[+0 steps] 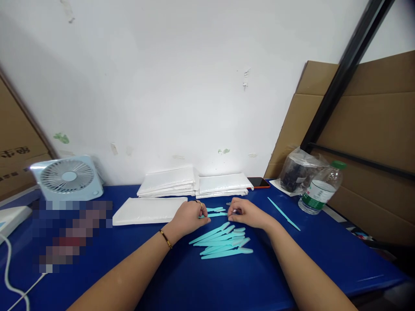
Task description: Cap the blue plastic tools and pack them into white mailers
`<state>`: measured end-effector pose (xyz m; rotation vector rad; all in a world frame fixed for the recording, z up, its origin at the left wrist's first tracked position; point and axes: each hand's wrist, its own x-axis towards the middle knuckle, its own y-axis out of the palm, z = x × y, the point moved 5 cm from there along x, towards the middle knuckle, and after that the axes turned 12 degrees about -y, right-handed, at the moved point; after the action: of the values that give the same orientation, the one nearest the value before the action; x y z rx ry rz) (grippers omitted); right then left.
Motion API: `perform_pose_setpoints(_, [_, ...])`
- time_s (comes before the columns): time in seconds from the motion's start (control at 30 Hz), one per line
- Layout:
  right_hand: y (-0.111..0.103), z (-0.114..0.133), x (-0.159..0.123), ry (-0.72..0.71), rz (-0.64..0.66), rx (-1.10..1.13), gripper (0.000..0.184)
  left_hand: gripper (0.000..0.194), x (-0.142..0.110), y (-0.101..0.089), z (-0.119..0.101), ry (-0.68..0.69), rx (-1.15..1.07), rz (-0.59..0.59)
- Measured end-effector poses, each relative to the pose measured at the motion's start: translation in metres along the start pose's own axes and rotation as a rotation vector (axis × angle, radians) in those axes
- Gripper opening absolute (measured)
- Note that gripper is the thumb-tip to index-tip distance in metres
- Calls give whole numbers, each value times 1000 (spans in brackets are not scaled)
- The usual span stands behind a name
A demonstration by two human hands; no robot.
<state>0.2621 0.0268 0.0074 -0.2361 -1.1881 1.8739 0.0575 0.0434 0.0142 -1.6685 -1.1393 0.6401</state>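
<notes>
My left hand [189,217] is closed in a pinch, with a bracelet at the wrist, at the left end of a teal eyebrow razor [216,214]. Facing it, my right hand [246,212] has its fingers pinched at the same razor's other end; a small clear piece shows between them. Just behind lies another teal razor [215,209], partly hidden by the left fingers. Below both hands, several teal eyebrow razors [223,242] are fanned in a loose pile on the blue table. One more razor [284,214] rests alone on the right.
White padded mailers [167,183] are stacked against the wall, with a second stack [223,185] beside them. A single mailer [145,211] lies nearer. A phone [259,182], a water bottle [320,190] and a bagged dark item [293,172] stand right; a fan [68,177] is left.
</notes>
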Motion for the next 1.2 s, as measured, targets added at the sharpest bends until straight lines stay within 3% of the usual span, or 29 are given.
perform_pose_setpoints(0.13, [17,9,5,-18,110,1,18,19,-8,11,-16,64,8,128])
perform_pose_setpoints(0.23, [17,7,5,-12,124,35,18,13,-6,14,-13,40,24,145])
perform_pose_setpoints(0.43, [-15,-18,-7,126,-77,-19,16,8,5,2,3,-49,72,3])
perform_pose_setpoints(0.53, [-23,-20,-12,129,-101,-42,16,17,3,-2,0,-35,53,-65])
perform_pose_setpoints(0.77, [-2,4,-6,40,77,48,21,17,-12,18,-22,61,-8,163])
perform_pose_setpoints(1.0, [15,9,0,-6,180,61,17,15,-12,19,-22,36,70,119])
perform_pose_setpoints(1.2, [-6,-10,-8,97,6,-14,8,18,-3,8,-9,-20,137,56])
